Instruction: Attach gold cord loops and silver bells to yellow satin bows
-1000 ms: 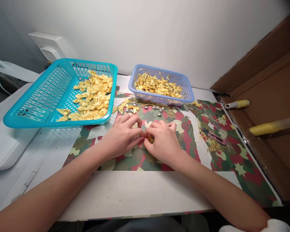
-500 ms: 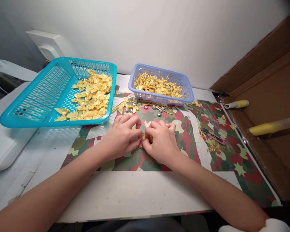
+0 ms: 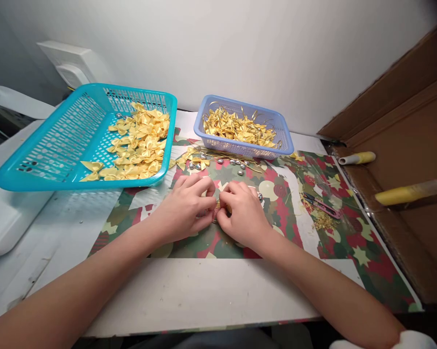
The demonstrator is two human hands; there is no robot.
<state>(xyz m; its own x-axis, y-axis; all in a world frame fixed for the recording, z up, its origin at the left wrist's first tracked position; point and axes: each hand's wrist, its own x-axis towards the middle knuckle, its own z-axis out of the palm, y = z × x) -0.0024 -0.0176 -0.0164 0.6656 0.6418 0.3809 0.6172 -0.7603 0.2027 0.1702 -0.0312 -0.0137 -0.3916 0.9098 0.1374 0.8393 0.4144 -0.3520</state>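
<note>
My left hand (image 3: 191, 206) and my right hand (image 3: 243, 212) meet over the patterned sheet, fingers bent and thumbs pressed to fingertips. Between them a bit of thin gold wire (image 3: 218, 205) shows; most of it is hidden by the fingers, and whether a bow is on it I cannot tell. A silver bell (image 3: 260, 197) peeks out at the right hand's outer fingers. Beyond the hands lie several loose silver bells (image 3: 235, 162), a bundle of straight gold wires (image 3: 225, 155) and a few yellow ribbon bows (image 3: 185, 159).
A turquoise basket (image 3: 172, 131) with yellow bows stands at left. At the back, a blue-violet basket (image 3: 240, 146) holds bows with gold wire loops. Pink-handled thread snips (image 3: 323, 207) lie right beside gold clippings (image 3: 323, 220). Cardboard (image 3: 403, 145) with two yellow-filled tubes borders the right.
The right hand's outer fingers have curled in, so the silver bell beside them now shows. Both hands otherwise keep nearly the same place, with the view shifted slightly.
</note>
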